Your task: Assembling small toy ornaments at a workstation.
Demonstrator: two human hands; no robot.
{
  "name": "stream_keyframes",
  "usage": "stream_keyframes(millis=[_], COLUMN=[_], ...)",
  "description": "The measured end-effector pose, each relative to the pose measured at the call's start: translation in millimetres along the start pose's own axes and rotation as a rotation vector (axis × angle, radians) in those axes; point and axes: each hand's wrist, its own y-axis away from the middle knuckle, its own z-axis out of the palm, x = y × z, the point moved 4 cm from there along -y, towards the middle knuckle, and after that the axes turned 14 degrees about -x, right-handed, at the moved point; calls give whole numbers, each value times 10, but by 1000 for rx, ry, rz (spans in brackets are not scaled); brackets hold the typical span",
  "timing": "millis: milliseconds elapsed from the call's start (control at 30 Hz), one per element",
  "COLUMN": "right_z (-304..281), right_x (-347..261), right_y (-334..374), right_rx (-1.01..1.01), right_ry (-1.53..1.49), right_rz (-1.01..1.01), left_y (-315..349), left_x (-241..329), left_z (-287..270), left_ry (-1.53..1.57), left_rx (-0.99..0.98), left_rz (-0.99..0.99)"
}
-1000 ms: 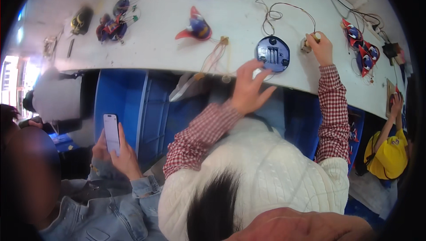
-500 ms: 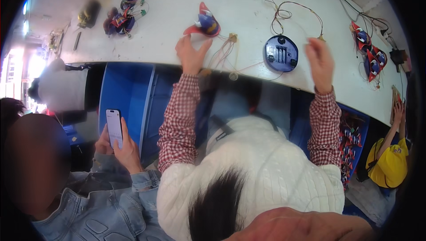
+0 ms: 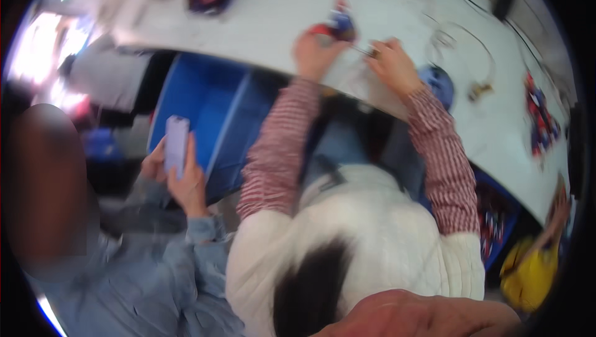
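Frame is motion-blurred. Left hand (image 3: pixel 315 53) is on the white table (image 3: pixel 279 8), fingers curled against a red-and-blue toy (image 3: pixel 338 23) near the table's front edge; can't tell whether it's a real grip or just contact. Right hand (image 3: pixel 394 67) is just beside it, fingers bunched around a small dark metal piece (image 3: pixel 370 51). Looks like a pinch, but the blur keeps me from confirming it. The two hands are close together, with the toy at and just above the left fingertips. A blue round device (image 3: pixel 441 82) lies on the table just right of the right wrist, partly hidden by it. A thin cable loop (image 3: pixel 459 42) lies beyond that. Another red-and-blue toy (image 3: pixel 540 123) is well apart, at the right end of the table. At lower left, someone else's hand holds a phone (image 3: pixel 176 144).
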Motion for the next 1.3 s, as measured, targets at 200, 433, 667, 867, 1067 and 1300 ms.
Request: stream_keyframes(millis=[200, 433, 667, 867, 1067, 1300], right_z=[111, 133, 125, 194, -116, -229], right_x=[518, 391, 419, 330, 204, -92], right_y=[137, 76, 139, -69, 208, 296], right_rx=[-89, -80, -53, -82, 70, 53], right_ry=[-6, -87, 0, -138, -166, -129], right_rz=[149, 132, 296, 310, 337, 155], left_y=[-305, -220, -211, -176, -349, -442], left_x=[-179, -176, 51, 201, 48, -101], left_z=[463, 404, 431, 115, 337, 346], left_ry=[-249, -278, -211, -147, -85, -39], left_rx=[109, 90, 24, 17, -1, -5], left_rz=[16, -127, -261, -273, -334, -49])
